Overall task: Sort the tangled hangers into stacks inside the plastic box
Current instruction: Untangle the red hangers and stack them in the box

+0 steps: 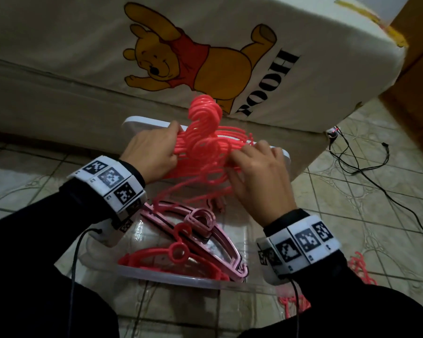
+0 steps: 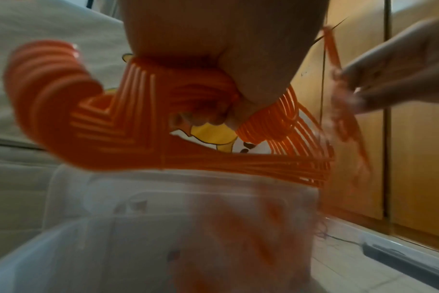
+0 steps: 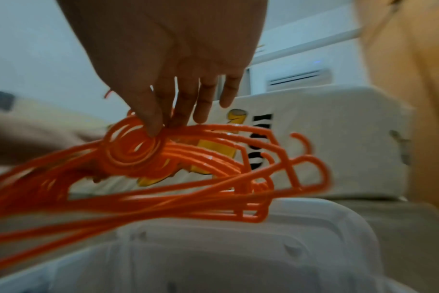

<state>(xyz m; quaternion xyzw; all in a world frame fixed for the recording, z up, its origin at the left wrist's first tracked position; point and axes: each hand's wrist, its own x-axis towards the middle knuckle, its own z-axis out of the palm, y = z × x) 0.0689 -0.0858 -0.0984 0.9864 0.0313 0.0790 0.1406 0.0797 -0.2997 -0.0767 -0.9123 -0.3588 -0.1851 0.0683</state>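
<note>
In the head view, left of centre, the left hand [image 1: 152, 152] comes in from the lower left with the back of the hand up, and its fingers are clenched around one shoulder end of a bundle of coral hangers [image 1: 205, 147]. The left wrist view confirms the grasp: curled fingers [image 2: 201, 119] wrap through the hangers [image 2: 138, 123], which lie packed side by side, hooks aligned. The bundle is held in the air at the centre of the frame, above the far end of the clear plastic box [image 1: 171, 276]. How many hangers it holds is hard to count; blur merges them, perhaps ten or more.

Below the bundle, inside the box, lie two groups: a stack of pale pink hangers [image 1: 205, 230] and a few coral hangers [image 1: 178, 254] on the near side. Their exact number is hidden by overlap.

Right of centre, the right hand [image 1: 259, 176] reaches in from the lower right, palm down, its fingers fairly straight. In the right wrist view the fingertips [image 3: 153, 126] press on the round rings at the hanger necks [image 3: 133, 152] without curling round them.

At the lower right edge, more coral hangers [image 1: 359, 267] lie on the tiled floor [image 1: 352, 191], partly cut off by the sleeve.
</note>
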